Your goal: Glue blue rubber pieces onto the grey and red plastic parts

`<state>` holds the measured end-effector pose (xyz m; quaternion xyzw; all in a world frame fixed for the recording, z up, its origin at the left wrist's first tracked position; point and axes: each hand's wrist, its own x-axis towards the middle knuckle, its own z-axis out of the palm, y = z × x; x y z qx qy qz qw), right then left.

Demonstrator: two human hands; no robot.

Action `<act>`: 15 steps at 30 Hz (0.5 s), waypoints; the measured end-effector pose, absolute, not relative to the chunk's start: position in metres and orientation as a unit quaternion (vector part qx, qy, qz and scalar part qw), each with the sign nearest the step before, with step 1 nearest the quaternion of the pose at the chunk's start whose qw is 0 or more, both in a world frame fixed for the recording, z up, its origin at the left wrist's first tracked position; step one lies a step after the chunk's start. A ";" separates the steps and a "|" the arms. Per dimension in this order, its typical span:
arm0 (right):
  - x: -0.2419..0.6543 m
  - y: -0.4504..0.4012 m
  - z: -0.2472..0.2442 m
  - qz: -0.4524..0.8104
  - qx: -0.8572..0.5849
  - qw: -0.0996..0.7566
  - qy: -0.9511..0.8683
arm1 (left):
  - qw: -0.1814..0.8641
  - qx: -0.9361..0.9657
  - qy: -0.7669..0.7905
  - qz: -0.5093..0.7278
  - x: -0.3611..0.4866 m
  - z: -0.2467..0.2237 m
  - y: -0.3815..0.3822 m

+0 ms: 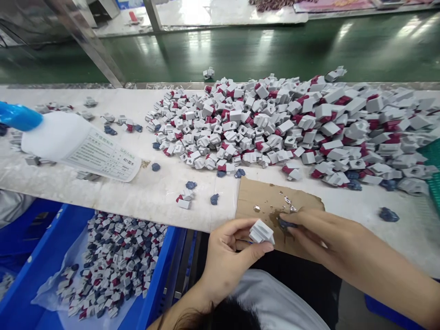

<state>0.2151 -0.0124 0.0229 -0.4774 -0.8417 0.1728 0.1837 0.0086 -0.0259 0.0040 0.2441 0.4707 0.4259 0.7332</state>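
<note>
Left hand (225,256): curled, fingers and thumb closed around a white plastic block (261,231), above the near edge of a cardboard sheet (254,195).
Right hand (319,233): reaching in from the right, fingertips pinching a dark blue piece (287,223) over the cardboard sheet.
Desk (113,197): heap of white-and-red plastic parts (261,123) far; white bottle (55,137) lying left.
Near left: blue crate (154,270) holding more parts.

Pile of plastic parts (275,123) fills the right half of my bench (137,201), along the far edge. Spray bottle (58,137) lies at the left end. Cardboard sheet (275,201) sits on the near edge. Parts crate (161,266) below, on my left.
</note>
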 end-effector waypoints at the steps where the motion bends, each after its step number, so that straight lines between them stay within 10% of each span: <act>1: 0.215 -0.010 0.026 0.211 -0.494 0.198 -0.820 | 0.735 0.234 0.473 0.426 0.009 0.005 -0.025; 15: 0.194 -0.029 0.048 0.417 -0.535 0.269 -0.684 | 0.760 0.207 0.428 0.444 0.017 0.014 -0.020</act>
